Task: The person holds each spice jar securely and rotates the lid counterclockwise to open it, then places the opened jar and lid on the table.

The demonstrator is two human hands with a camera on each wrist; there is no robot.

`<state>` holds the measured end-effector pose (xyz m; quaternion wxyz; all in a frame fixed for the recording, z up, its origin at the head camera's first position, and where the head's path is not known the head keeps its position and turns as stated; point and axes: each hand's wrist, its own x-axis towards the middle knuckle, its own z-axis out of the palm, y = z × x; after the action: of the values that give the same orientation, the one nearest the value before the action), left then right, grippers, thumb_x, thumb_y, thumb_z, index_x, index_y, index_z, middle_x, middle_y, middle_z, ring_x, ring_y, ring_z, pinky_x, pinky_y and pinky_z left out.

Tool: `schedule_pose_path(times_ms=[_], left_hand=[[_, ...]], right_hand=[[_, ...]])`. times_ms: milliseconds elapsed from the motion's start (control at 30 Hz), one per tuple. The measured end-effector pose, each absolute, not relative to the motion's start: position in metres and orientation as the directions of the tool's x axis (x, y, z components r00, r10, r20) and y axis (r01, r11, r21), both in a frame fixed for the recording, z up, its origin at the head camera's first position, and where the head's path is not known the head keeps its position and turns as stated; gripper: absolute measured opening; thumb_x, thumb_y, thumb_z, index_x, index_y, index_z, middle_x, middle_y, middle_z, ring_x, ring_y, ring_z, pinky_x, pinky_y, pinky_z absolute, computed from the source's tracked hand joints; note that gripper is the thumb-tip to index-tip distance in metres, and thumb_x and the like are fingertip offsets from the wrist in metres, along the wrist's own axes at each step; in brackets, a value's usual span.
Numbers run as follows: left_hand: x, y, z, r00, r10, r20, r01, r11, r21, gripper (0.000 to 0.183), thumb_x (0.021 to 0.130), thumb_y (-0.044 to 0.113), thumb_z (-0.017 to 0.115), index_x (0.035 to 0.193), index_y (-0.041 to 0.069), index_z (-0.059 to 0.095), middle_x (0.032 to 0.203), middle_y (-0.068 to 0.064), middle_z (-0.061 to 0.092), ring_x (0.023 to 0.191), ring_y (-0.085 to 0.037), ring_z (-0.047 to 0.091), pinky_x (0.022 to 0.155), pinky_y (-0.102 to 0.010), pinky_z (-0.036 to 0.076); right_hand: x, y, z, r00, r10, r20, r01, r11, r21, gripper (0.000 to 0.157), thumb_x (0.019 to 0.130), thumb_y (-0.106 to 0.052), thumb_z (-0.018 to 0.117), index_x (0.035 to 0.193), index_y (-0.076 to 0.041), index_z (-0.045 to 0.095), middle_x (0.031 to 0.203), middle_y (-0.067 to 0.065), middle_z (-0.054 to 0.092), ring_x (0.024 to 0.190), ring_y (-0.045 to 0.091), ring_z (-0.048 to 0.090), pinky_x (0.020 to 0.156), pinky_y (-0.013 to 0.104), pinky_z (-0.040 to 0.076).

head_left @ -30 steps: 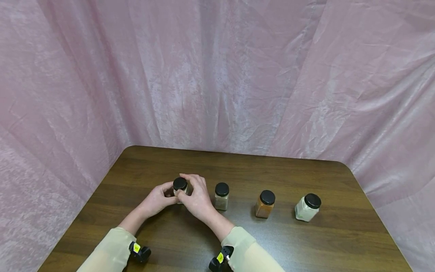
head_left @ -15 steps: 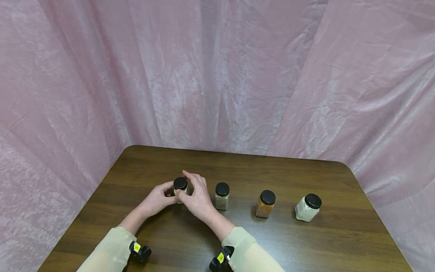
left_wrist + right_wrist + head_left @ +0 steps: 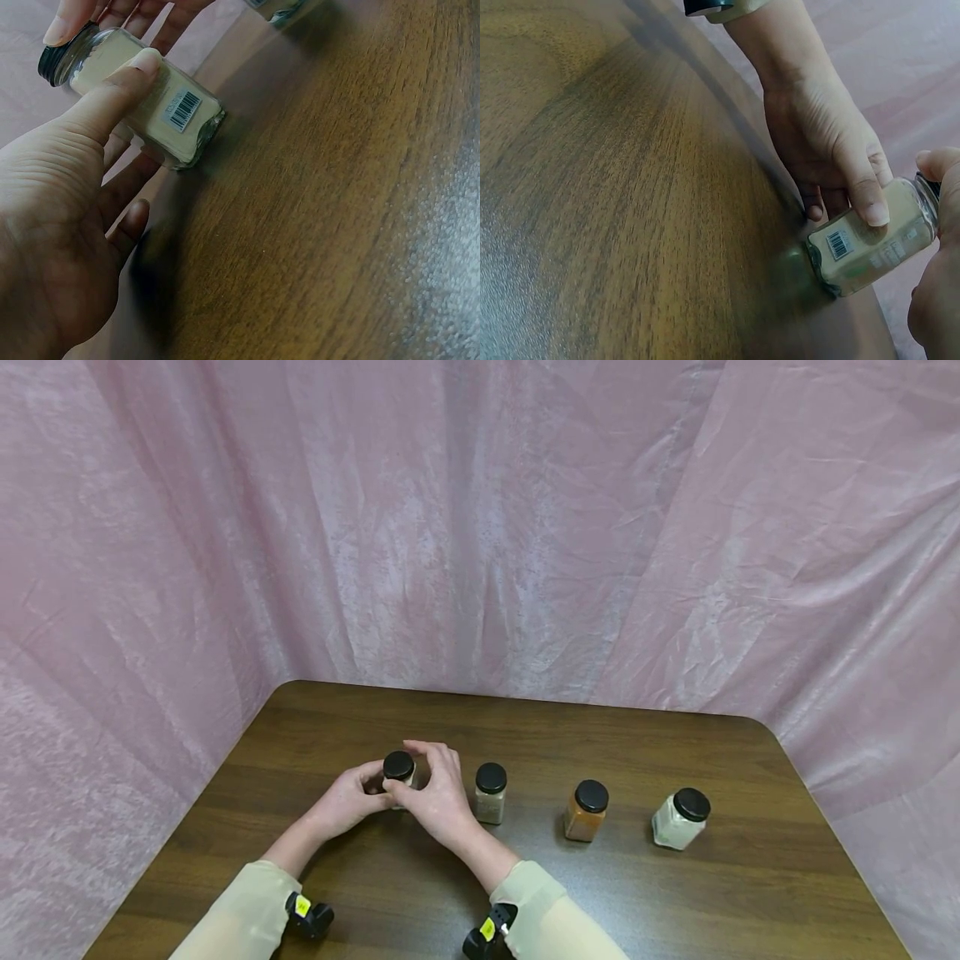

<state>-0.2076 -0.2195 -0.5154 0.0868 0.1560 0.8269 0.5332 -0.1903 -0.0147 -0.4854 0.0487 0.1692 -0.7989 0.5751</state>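
A square glass spice jar [image 3: 169, 112] filled with pale powder is between my two hands, left of the table's middle. It has a barcode label and a black lid [image 3: 398, 765]. My left hand [image 3: 347, 799] grips the jar body, its thumb flat across the glass and its fingers behind. From the right, my right hand [image 3: 438, 793] is at the lid, thumb on the near edge and index finger reaching round the far side. In the left wrist view the right thumb [image 3: 58, 31] presses the lid's edge. The jar's base is close over the table.
Right of the hands, a jar of greyish spice [image 3: 490, 806], a jar of orange-brown spice [image 3: 582, 822] and a jar of white contents [image 3: 673, 828] stand in a row, all black-lidded. The brown wooden table [image 3: 480, 893] ends at a pink curtain [image 3: 480, 527].
The right index finger lifts slightly away from the lid, then comes back down a little. The right thumb slides left along the lid's near edge. The left hand and the jar stay nearly still.
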Motion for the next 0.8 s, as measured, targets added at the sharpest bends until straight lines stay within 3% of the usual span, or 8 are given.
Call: schedule_pose_path(times_ms=[333,800], left_hand=[[-0.2069,-0.2188,-0.5146,-0.929,0.367,0.041,0.184,0.363,0.913,0.047,0.092,0.024,0.08,0.135,0.012,0.065,0.126,-0.006,0.068,0.103,-0.02,0.063,0.086,-0.028,0.052],[-0.2064,-0.2184,-0.5133,-0.932,0.363,0.018,0.157,0.356,0.921,0.045,0.092,0.022,0.079,0.135,0.014,0.065,0.125,-0.006,0.068,0.102,-0.022,0.063,0.085,-0.029,0.053]], right_hand=[[-0.191,-0.0181,-0.4874,-0.947,-0.164,0.275,-0.315,0.325,-0.892,0.054,0.081,-0.038,0.087,0.124,-0.022,0.061,0.115,-0.007,0.054,0.115,0.015,0.043,0.084,0.031,0.041],[-0.1931,-0.0208,-0.4867,-0.962,-0.127,0.241,-0.271,0.336,-0.902,0.053,0.078,-0.037,0.09,0.119,-0.019,0.063,0.114,-0.003,0.056,0.12,0.027,0.045,0.091,0.035,0.04]])
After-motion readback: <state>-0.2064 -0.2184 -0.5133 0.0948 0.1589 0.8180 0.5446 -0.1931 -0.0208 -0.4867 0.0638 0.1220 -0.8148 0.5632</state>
